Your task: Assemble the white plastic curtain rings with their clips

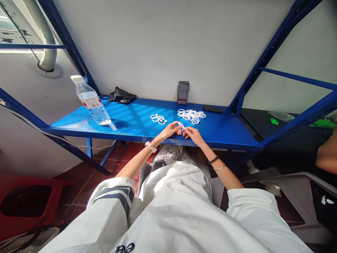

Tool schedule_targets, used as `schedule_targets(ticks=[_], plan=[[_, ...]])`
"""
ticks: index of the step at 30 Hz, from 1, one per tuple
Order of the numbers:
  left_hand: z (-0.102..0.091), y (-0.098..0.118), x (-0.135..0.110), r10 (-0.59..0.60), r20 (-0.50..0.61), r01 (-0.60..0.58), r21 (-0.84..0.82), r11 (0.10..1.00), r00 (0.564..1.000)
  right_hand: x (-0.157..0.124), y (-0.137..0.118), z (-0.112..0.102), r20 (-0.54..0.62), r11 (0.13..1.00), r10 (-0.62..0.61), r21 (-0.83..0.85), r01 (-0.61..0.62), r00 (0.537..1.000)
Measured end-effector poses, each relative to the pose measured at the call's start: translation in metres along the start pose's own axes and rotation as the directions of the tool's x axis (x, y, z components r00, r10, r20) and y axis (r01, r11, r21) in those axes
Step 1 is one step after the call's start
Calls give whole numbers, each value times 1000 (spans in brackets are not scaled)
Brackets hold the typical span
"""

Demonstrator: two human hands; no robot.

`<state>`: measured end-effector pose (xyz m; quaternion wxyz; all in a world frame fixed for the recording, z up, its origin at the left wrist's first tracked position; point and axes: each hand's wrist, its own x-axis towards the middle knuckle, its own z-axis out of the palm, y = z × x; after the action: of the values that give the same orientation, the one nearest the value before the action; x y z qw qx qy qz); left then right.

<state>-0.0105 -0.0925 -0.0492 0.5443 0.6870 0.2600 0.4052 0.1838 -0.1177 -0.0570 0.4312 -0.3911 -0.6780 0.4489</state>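
My left hand [171, 129] and my right hand [193, 134] meet just over the front edge of the blue shelf [131, 121]. Both pinch one small white plastic ring [182, 125] between their fingertips. A small group of white rings [158, 119] lies on the shelf a little beyond my left hand. A bigger heap of white rings [191, 115] lies beyond my right hand. My left wrist wears a watch, my right wrist two bracelets.
A clear water bottle [91, 101] stands at the shelf's left end. A black crumpled bag [121, 95] and a dark phone [212, 109] lie near the wall. A red stool [28, 200] stands at lower left. Another person's arm [326, 153] shows at right.
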Motion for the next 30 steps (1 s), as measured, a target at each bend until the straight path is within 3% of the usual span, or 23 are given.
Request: schedule_targets(ticks=[19,30], plan=[[3,5,-2,3,-2,-3,-22,1000,1000,-3,-8,1,-10,1000,-2,-27,2,1000],[1,2,-1,-1,4,1,13,1000,1000,-1,-3,0,-52,999,15,47,-12,999]])
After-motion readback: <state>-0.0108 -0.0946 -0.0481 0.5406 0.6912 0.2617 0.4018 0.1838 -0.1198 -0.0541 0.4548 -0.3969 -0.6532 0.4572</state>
